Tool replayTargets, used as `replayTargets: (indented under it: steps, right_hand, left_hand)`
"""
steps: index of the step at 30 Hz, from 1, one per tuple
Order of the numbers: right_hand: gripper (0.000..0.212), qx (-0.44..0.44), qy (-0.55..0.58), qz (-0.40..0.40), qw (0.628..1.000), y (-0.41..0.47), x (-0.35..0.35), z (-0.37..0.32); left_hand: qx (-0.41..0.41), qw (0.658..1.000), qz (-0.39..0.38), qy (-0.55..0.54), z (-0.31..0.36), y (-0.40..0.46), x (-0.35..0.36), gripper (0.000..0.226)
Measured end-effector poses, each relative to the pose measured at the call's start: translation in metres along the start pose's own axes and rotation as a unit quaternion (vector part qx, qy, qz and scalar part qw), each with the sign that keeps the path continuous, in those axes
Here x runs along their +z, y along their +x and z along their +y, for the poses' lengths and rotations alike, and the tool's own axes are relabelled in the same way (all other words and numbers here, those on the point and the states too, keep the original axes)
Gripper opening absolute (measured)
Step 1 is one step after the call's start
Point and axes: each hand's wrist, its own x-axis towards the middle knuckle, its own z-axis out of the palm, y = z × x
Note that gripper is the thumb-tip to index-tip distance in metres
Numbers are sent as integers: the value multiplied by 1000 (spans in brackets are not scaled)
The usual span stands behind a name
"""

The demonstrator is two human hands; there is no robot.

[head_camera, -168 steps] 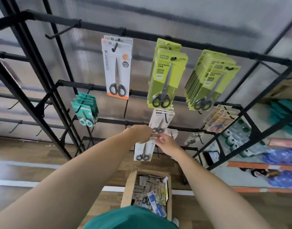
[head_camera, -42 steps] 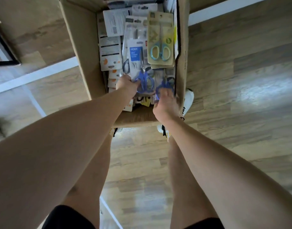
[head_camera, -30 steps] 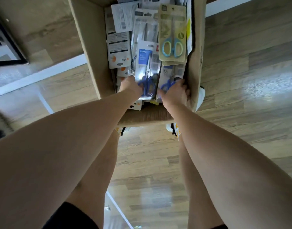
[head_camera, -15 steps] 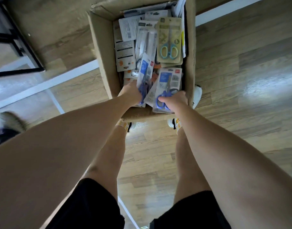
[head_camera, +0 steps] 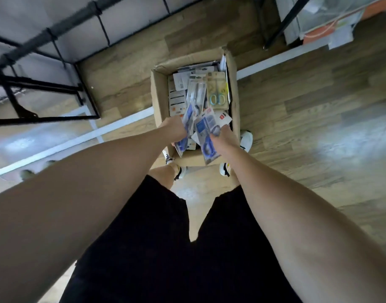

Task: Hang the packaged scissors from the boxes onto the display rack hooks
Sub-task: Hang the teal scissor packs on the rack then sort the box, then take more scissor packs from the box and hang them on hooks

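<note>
Below, wood-plank floor (head_camera: pixel 308 132) with a white stripe (head_camera: pixel 122 121), black rack (head_camera: pixel 45 84) base far left. Open box (head_camera: pixel 159 101) of scissor packs on floor. Left hand (head_camera: pixel 174 130) fingers curled round one blue pack (head_camera: pixel 186 127), right hand (head_camera: pixel 223 138) gripping another (head_camera: pixel 206 127), both above box.

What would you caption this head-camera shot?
Left hand and right hand each lift a blue-handled scissors pack from the cardboard box.

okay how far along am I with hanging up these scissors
Done: no hung packs are in view now. In hand: your left hand and right hand each grip a blue-handled scissors pack. Left: hanging both, plus the many packs in the brown cardboard box.
</note>
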Motion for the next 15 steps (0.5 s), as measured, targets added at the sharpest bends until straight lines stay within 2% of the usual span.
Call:
replayTargets:
  steps: [2,5,7,8,9,12,15]
  right_hand:
    - [33,-22,30,3,999,-33,-20,-13]
    - [32,-67,71,10,995,-85,-49,-36]
    - [20,-104,90,25,990,-118,-68,-48]
    - [8,-119,95,30,988,-134,-77,-55]
    - [6,-133,95,37,986,-150,-85,-61]
    - [10,-166,86,42,982,-187,-108,-81]
    - [13,-212,67,38,974,-214,-127,-100]
  left_hand:
    - [9,1000,7,26,10,-44,-22,18]
    - [17,998,31,45,21,-108,-51,10]
    - [16,997,62,33,26,-146,-68,7]
    - [16,996,81,18,28,-164,-77,8]
    - [20,995,100,6,30,-182,-86,11]
    - [6,987,157,-38,32,-229,-112,19]
    - [3,982,180,-57,31,-262,-138,21]
